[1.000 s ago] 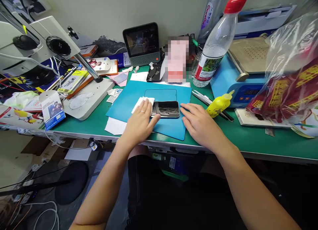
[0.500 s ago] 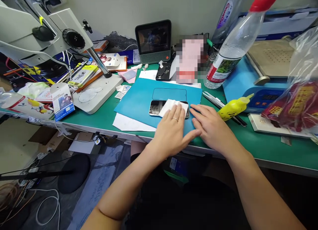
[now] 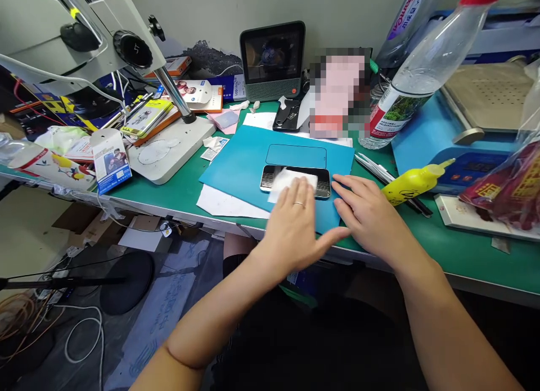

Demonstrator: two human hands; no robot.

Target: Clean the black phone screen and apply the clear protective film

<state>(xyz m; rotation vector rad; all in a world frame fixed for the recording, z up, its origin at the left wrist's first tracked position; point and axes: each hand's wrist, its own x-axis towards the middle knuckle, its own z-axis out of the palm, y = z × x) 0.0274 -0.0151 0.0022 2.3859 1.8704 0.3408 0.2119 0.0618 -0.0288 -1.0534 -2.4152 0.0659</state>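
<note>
A smartphone (image 3: 323, 183) lies screen up on a blue mat (image 3: 232, 160). My left hand (image 3: 295, 222) rests flat, fingers stretched out, on a white wipe (image 3: 278, 184) spread over the middle of the phone's screen. A ring is on one finger, and the thumb points right. My right hand (image 3: 363, 211) lies just right of the phone with its fingers apart and nothing in it. Beyond the phone is a thin, clear, dark-edged sheet (image 3: 296, 154), shaped like a screen protector.
Tweezers (image 3: 371, 167), a yellow squeeze bottle (image 3: 417, 181) and a large plastic bottle (image 3: 405, 104) are to the right, before a blue machine (image 3: 430, 138). A microscope stand (image 3: 169, 152) occupies the left. A smart display (image 3: 273, 59) stands at the back.
My left hand and the wipe have slid left along the phone, baring more of its right end. My right hand stays beside the phone. The whole view has shifted slightly.
</note>
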